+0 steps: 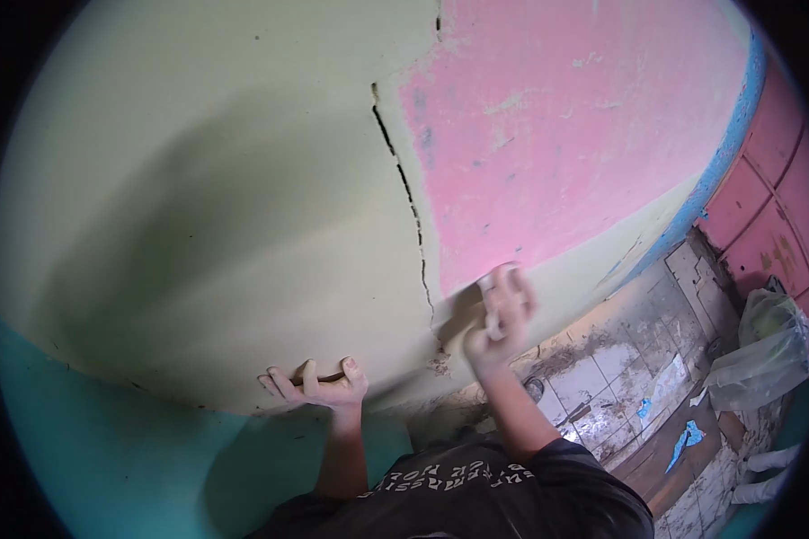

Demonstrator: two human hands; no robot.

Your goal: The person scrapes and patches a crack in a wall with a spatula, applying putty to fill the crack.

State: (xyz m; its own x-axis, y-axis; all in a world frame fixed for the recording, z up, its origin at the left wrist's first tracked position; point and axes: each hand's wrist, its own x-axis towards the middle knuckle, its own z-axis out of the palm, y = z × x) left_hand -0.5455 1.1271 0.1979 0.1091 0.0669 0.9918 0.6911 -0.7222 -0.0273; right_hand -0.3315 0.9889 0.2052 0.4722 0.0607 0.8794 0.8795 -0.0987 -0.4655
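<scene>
My left hand rests against the lower part of the pale green wall. Its fingers are apart and slightly bent, with nothing in them. Further right, my right hand is up at the lower edge of the pink paint patch, blurred a little by motion. Its fingers are closed round a pale, thin, sheet-like piece, partly hidden by the hand; I cannot tell its kind. A dark jagged crack runs down the wall beside the patch, ending near a crumbled spot left of this hand.
Worn, dirty floor tiles lie below on the right, with debris and blue scraps. A clear plastic bag stands near the pink door-like panel. A blue strip edges the wall; teal paint covers the lower left.
</scene>
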